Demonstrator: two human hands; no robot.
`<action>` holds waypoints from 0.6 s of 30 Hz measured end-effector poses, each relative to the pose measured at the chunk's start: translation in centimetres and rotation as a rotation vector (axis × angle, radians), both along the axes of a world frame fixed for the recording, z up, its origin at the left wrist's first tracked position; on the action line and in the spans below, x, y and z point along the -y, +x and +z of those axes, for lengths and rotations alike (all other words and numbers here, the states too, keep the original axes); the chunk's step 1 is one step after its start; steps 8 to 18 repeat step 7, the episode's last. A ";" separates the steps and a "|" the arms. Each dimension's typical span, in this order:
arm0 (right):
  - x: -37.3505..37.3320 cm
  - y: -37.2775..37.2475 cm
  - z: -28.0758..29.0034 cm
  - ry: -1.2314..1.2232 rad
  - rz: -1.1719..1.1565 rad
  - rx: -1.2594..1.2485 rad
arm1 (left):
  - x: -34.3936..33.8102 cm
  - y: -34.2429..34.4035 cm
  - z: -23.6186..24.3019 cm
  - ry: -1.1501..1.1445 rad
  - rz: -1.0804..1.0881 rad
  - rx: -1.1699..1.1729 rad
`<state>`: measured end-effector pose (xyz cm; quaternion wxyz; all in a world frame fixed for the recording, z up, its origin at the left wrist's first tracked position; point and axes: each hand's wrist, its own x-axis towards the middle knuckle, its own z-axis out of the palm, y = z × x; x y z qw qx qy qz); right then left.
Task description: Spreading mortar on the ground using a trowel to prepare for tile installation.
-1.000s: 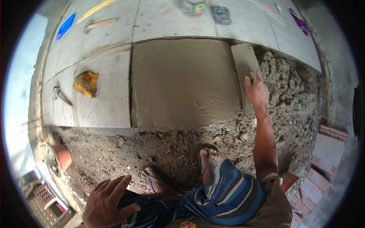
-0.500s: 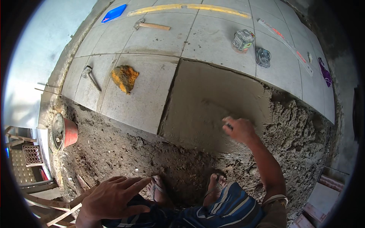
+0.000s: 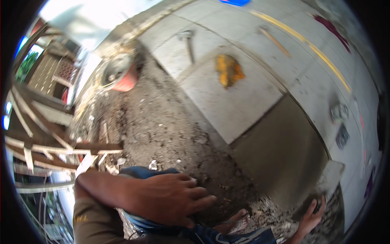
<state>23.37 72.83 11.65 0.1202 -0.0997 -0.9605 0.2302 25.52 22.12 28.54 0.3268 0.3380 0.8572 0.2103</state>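
Note:
My right hand (image 3: pixel 310 217), at the lower right, has its fingers wrapped round the dark handle of a trowel (image 3: pixel 317 206). Its blade is smeared by motion and hard to make out against the near right end of the smoothed wet mortar bed (image 3: pixel 280 150). Above my left knee, my left hand (image 3: pixel 172 199) hangs with its fingers stretched out and nothing in it. A large grey tile (image 3: pixel 235 107) borders the mortar on its left. On that tile lies a crumpled, dirty orange cloth or sponge (image 3: pixel 228 71).
A hammer (image 3: pixel 188 44) and a wooden-handled mallet (image 3: pixel 274 40) lie on the tiles. Beyond are a yellow straightedge (image 3: pixel 284 27) and a blue tray (image 3: pixel 235 1). A smeared container (image 3: pixel 338 112) stands far right. Left are a red bucket (image 3: pixel 126 79) and wooden framework (image 3: pixel 53 148).
My view has swung left, so the floor appears rotated and shifted right. My right hand has moved from the mortar's middle to its near right end. My left hand remains outstretched.

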 end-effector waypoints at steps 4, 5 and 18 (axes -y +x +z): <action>5.1 -2.9 -2.6 0.173 0.079 -0.103 | -0.8 -0.2 -0.9 0.003 -0.104 0.080; 5.8 -3.6 -3.5 0.248 0.165 0.155 | -1.0 -0.2 -1.2 0.041 -0.162 0.014; 7.3 -5.3 -3.9 0.334 0.272 0.393 | -1.5 0.2 -1.2 0.050 -0.312 -0.120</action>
